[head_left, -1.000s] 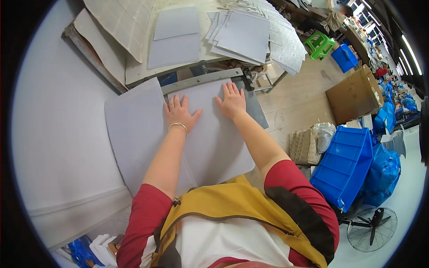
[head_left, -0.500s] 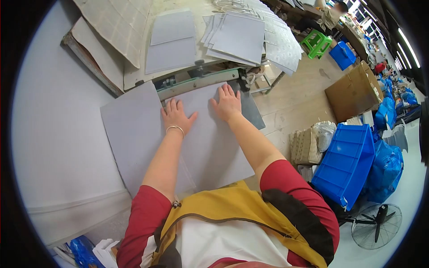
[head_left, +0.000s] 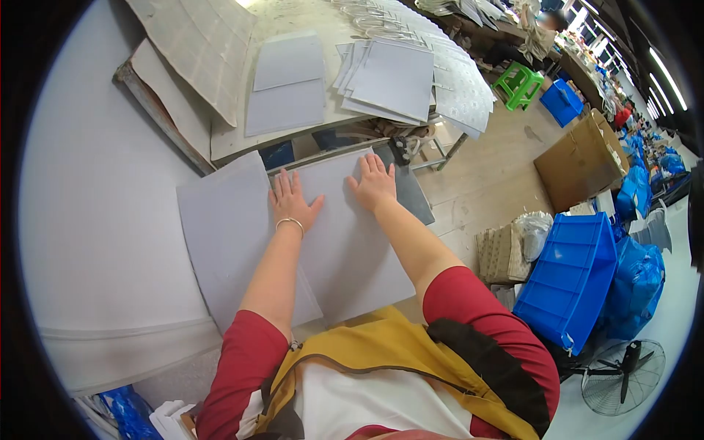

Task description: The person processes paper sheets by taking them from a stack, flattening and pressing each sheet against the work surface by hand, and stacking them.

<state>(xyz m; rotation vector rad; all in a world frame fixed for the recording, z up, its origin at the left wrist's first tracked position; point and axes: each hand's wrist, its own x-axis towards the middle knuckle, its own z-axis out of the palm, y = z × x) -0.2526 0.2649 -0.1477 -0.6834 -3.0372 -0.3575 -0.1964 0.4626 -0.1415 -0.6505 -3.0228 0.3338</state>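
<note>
My left hand (head_left: 295,202) lies palm down with fingers spread near the far edge of a large pale grey sheet (head_left: 352,257). A bracelet (head_left: 290,223) circles that wrist. Farther right, my right hand (head_left: 375,188) presses flat on the same sheet, fingers apart. A second pale sheet (head_left: 227,235) lies to the left, its inner edge running beneath my left forearm. Past my fingertips is the narrow metal edge (head_left: 326,155) of a device, with a dark plate (head_left: 411,192) showing at the sheet's right side.
A worktable (head_left: 220,136) ahead carries grey boards (head_left: 286,103), a fanned stack of sheets (head_left: 389,77) and wire-like loops. On the right are a cardboard box (head_left: 579,158), blue crate (head_left: 565,271), fan (head_left: 623,378) and green stool (head_left: 518,84). A person (head_left: 539,40) sits farther back.
The bolted metal bar seen across the far edge of the sheet is no longer there; blue shapes under the table now show. Both hands stay flat on the sheet. The view has tilted slightly.
</note>
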